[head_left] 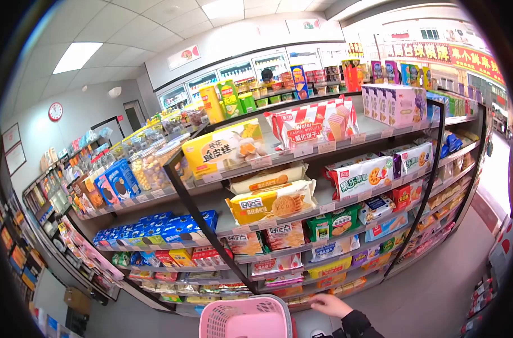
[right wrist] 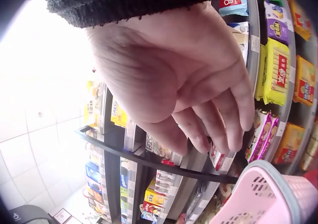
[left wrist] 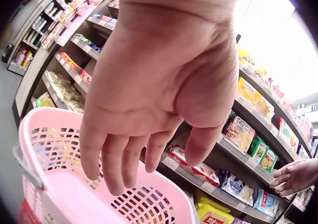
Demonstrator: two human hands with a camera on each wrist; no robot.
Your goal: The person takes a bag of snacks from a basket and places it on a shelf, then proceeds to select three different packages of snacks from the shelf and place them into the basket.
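Observation:
A pink plastic basket [head_left: 242,325] with perforated sides stands at the bottom of the head view, in front of the snack shelves. My left hand [left wrist: 159,85] hangs palm-side to its wrist camera, fingers loosely extended and holding nothing. Its fingertips overlap the basket [left wrist: 62,184] in that view; the head view does not include this hand. To the basket's right, my right hand [head_left: 331,306] reaches out before the lower shelves. In the right wrist view that hand [right wrist: 174,75] has relaxed, slightly bent fingers with nothing in them, and the basket [right wrist: 248,199] shows at lower right.
Tiered shelves carry wafer biscuits [head_left: 315,124], yellow cake packs [head_left: 225,147], digestive biscuits [head_left: 270,204] and blue cookie boxes [head_left: 189,225]. A dark metal post [head_left: 208,225] slants across the shelf front. Stacked goods [head_left: 482,298] stand at right beyond the grey floor [head_left: 431,281].

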